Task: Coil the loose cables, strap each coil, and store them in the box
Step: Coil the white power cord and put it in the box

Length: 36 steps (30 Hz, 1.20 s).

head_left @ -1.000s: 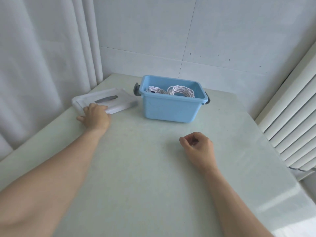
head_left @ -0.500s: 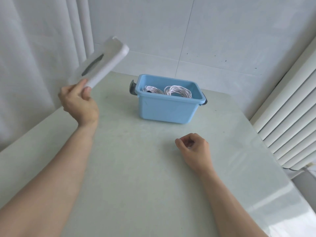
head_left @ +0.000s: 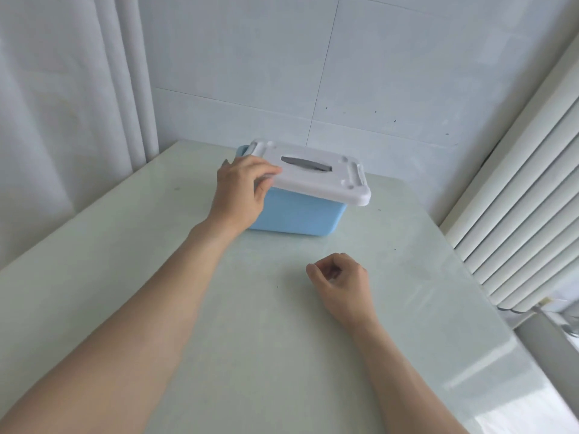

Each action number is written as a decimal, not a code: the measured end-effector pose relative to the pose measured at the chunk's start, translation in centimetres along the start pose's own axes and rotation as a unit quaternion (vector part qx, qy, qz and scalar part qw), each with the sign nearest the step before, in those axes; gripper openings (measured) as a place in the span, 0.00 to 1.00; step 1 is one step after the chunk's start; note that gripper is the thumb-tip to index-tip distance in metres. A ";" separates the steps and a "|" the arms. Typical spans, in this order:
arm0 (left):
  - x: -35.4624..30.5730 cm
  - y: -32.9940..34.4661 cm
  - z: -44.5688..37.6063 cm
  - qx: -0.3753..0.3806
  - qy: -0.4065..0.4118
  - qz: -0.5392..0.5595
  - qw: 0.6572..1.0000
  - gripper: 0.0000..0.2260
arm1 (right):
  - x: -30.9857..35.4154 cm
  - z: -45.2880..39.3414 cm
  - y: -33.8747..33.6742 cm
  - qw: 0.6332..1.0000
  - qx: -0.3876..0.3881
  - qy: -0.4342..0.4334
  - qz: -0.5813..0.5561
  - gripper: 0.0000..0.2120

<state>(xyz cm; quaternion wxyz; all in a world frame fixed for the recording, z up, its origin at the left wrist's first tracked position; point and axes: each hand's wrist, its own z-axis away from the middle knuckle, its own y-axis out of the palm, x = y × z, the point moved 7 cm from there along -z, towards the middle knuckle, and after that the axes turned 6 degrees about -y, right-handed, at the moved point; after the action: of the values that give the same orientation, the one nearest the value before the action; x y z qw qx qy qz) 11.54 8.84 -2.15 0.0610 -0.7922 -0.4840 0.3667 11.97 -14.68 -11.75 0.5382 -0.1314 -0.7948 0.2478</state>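
Note:
The blue box stands at the far middle of the table. A white lid with a grey handle slot lies over its top, a little skewed, its right corner overhanging. My left hand grips the lid's left end, thumb on top and fingers under the edge. The coiled cables inside the box are hidden by the lid. My right hand rests on the table in front of the box, fingers loosely curled, holding nothing.
The pale green table runs from the near edge to a tiled wall behind the box. A white curtain hangs at the left. A white ribbed radiator lines the right side, close to the table edge.
My left hand lifted the lid from the table at the left, swung it up and across, and brought it down onto the box. The cables went out of sight. My right hand stayed put.

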 end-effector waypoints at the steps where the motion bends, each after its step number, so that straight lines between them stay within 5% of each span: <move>1: 0.2 0.0 0.2 -0.008 -0.002 -0.010 1.000 0.11 | 0.0 0.0 -0.1 1.000 -0.004 0.001 -0.005 0.06; 9: 1.4 -0.3 0.3 -0.026 -0.059 -0.019 0.998 0.09 | 3.3 -0.4 -3.3 0.982 -0.181 -0.042 -0.046 0.09; 15: 2.6 0.2 0.7 -0.009 -0.178 0.071 0.981 0.12 | 6.3 -5.7 -3.8 0.978 -0.195 -0.047 -0.061 0.21; 19: 3.3 0.9 0.9 -0.025 -0.204 0.136 0.969 0.22 | 5.7 -10.6 -3.9 0.992 -0.118 0.028 -0.022 0.21; 22: 5.1 0.6 1.7 -0.059 -0.321 0.202 0.923 0.32 | 3.9 -11.7 -2.7 0.982 -0.097 0.126 -0.105 0.21; 24: 6.2 1.2 2.3 -0.040 -0.380 0.263 0.886 0.28 | 2.6 -12.0 -1.8 0.958 -0.114 0.166 -0.202 0.26; 27: 6.3 1.1 2.3 -0.045 -0.354 0.278 0.892 0.16 | 2.5 -11.7 -1.6 0.946 -0.172 0.151 -0.228 0.21; 30: 5.8 1.0 1.8 -0.009 -0.324 0.244 0.914 0.24 | 3.3 -10.7 -2.4 0.954 -0.236 0.089 -0.162 0.26; 36: 5.9 0.9 1.3 0.030 -0.293 0.203 0.934 0.24 | 4.1 -10.6 -2.9 0.963 -0.262 0.039 -0.045 0.18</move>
<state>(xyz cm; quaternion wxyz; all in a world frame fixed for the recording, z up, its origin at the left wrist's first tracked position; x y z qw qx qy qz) 12.87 12.81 -6.59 -0.1357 -0.7285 -0.2984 0.6015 20.31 -12.51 -3.78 0.5260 -0.2417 -0.8154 0.0009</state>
